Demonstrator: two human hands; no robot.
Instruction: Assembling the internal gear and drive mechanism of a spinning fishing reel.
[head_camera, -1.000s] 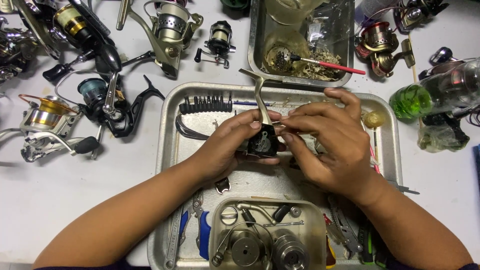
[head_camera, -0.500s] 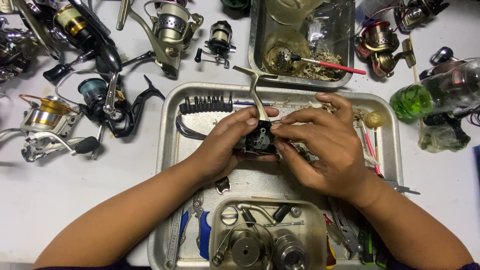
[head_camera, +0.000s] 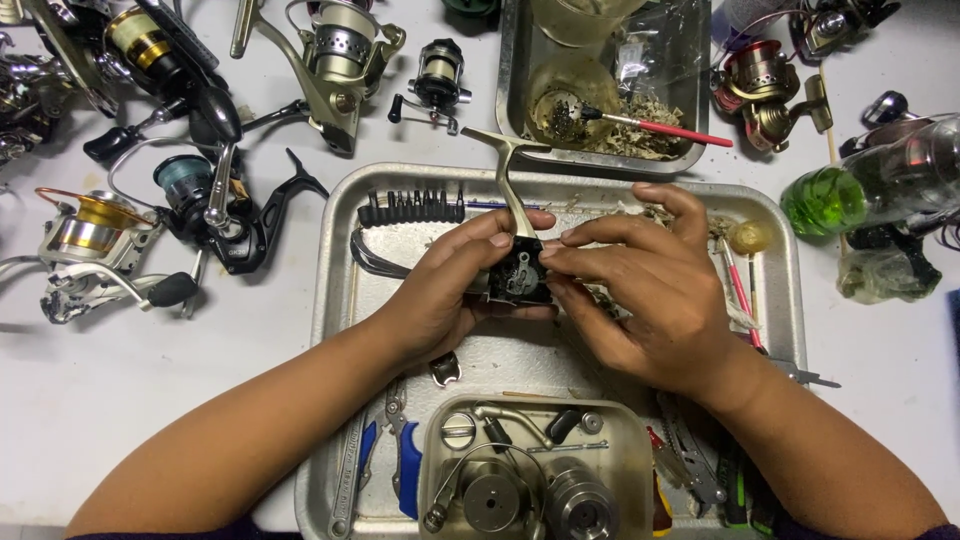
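While both hands pinch it, the reel body (head_camera: 517, 272) hangs just above the tray (head_camera: 335, 300).
Left hand (head_camera: 440, 300) steadies it from the side so the right hand's (head_camera: 650, 300) fingertips (head_camera: 556, 250) can work its open face; spare parts wait nearer the person.

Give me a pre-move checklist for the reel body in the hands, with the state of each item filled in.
1. Reel body held by both hands: ok, left hand and right hand grip it over the metal tray.
2. Foot of the reel clear of the upper tray: ok, apart.
3. Small inner parts seated: cannot tell, fingers cover them.
4. Bit set within reach: ok, lies in the tray.
5. Pliers at hand: ok, beside the parts tub.
6. Red brush stowed: ok, rests in the upper tray.
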